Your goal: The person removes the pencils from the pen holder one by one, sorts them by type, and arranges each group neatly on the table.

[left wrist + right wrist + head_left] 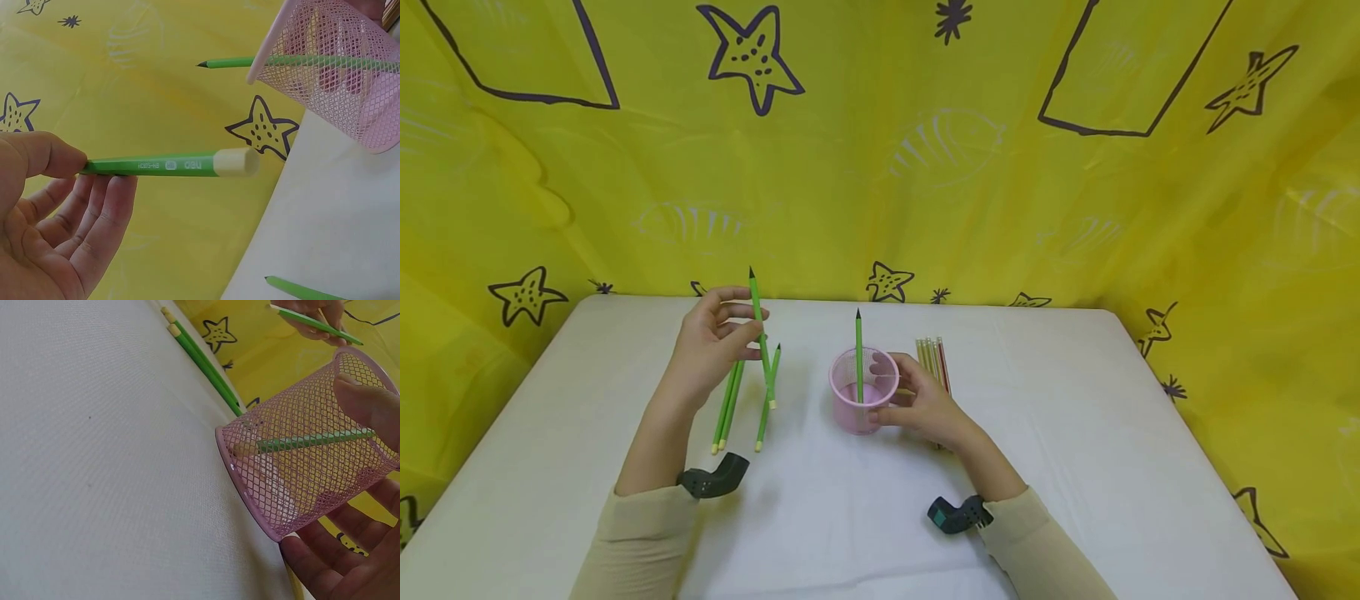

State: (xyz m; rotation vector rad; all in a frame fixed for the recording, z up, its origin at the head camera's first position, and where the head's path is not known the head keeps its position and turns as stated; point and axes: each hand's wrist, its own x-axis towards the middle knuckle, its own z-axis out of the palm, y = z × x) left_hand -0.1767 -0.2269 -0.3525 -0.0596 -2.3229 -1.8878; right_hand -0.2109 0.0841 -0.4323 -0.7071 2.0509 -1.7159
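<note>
My left hand [715, 337] pinches a green pencil [756, 296] between thumb and fingers, its dark point up and its cream end [236, 162] down. The pencil is held above the table, left of a pink mesh pencil cup [848, 418]. My right hand [934, 412] grips that cup from its right side, thumb at the near side and fingers round the far side. One green pencil [859, 342] stands in the cup, point up. Under and beside my left hand, several more green pencils [727, 412] lie on the table.
Behind my right hand lies a row of thin striped pencils [929, 354], partly hidden by the hand. A white cloth covers the table [1075, 467]. A yellow curtain [850, 192] with drawn starfish hangs along the table's back and sides.
</note>
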